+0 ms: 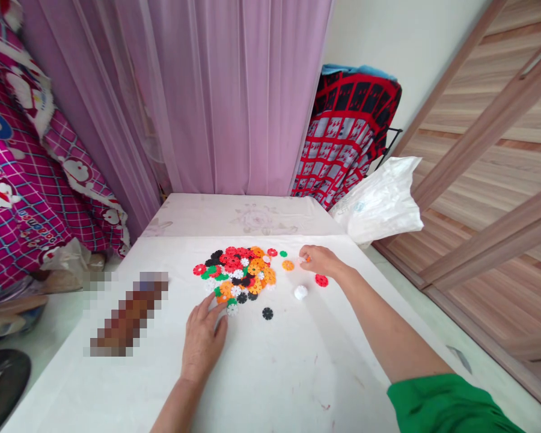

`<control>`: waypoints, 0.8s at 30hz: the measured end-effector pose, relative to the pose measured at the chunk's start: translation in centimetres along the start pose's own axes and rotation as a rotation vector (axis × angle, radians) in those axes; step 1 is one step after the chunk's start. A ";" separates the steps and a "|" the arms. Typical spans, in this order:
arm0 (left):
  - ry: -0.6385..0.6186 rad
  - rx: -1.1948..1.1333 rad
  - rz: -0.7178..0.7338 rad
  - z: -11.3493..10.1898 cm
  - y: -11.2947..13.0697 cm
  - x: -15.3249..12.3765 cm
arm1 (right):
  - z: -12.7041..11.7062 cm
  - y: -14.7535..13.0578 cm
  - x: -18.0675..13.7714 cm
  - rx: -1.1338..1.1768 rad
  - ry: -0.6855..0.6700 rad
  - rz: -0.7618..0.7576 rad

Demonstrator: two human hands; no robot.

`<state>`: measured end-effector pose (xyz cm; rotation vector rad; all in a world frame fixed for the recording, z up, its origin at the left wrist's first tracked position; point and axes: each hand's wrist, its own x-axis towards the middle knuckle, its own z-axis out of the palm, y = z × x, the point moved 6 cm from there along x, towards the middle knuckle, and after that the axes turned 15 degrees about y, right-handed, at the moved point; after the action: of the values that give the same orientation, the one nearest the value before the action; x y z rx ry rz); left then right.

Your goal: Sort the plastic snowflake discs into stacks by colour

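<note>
A heap of notched plastic discs (238,270) in red, orange, black, green and white lies mid-table. My left hand (204,337) rests at the heap's near left edge, fingers apart, fingertips touching orange and green discs there. To the right, my right hand (322,260) is closed in a pinch; a bit of an orange disc (308,258) shows at its fingertips, with something white beside it. Around it lie a loose orange disc (288,265), a red disc (321,281) and a small white clump (300,292). One black disc (267,313) sits apart, nearer me.
The white-covered table (270,385) fills the foreground. A blurred-out item (130,316) lies on its left side. Beyond the right edge stands a white plastic bag (383,201) near wooden cabinet doors (491,150). Purple curtains (234,96) hang behind the table.
</note>
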<state>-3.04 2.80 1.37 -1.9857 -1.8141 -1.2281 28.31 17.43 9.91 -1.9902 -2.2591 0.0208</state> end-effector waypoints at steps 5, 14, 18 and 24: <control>-0.008 0.006 -0.008 0.2 -0.2 0.0 | 1.0 1.5 -4.6 -0.004 -0.006 0.023; -0.039 -0.014 -0.037 0.3 -0.4 -0.1 | 4.1 2.0 -7.5 0.055 -0.025 0.066; -0.030 -0.014 -0.033 0.2 -0.4 -0.1 | 4.9 1.7 -7.5 0.051 -0.036 0.064; -0.017 -0.007 -0.015 0.1 -0.3 0.0 | 3.6 1.8 -7.2 0.006 -0.042 0.042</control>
<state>-3.23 2.96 1.21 -1.9956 -1.8387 -1.2275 30.54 10.82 5.52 -2.0533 -2.2386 0.0745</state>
